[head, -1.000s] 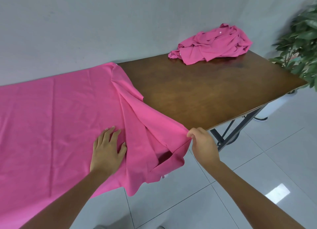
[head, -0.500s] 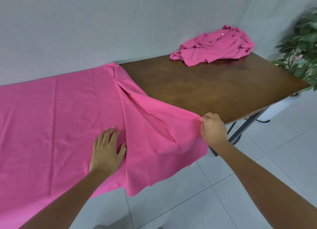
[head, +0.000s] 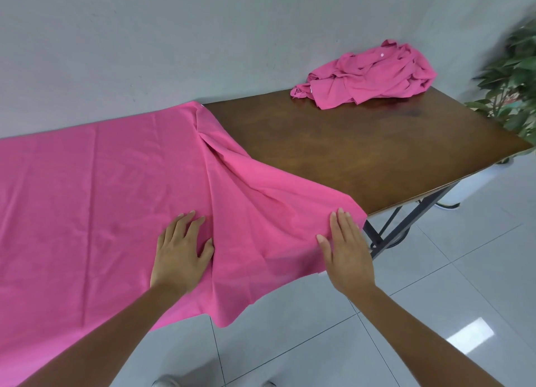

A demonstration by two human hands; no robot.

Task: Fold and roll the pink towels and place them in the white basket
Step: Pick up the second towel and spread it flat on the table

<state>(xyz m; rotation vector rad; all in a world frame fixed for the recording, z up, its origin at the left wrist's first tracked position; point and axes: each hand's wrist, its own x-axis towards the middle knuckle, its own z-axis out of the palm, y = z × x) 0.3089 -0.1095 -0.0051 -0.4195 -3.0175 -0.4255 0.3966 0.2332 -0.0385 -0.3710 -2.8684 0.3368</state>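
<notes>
A large pink towel [head: 95, 189] lies spread over the left part of the brown wooden table [head: 348, 148], its near edge hanging over the front. My left hand [head: 181, 251] rests flat on the towel beside a diagonal crease. My right hand [head: 346, 249] lies flat with straight fingers on the towel's right corner at the table's front edge. A second pink towel [head: 374, 74] sits crumpled at the far right of the table against the wall. No white basket is in view.
A grey wall runs behind the table. A green potted plant [head: 513, 79] stands past the table's right end. Dark metal table legs [head: 391, 227] show under the front edge, above a white tiled floor [head: 406, 314].
My right hand pulled the towel's hanging corner up and rightward onto the table, let go of the pinch and now lies flat on it. My left hand stayed put.
</notes>
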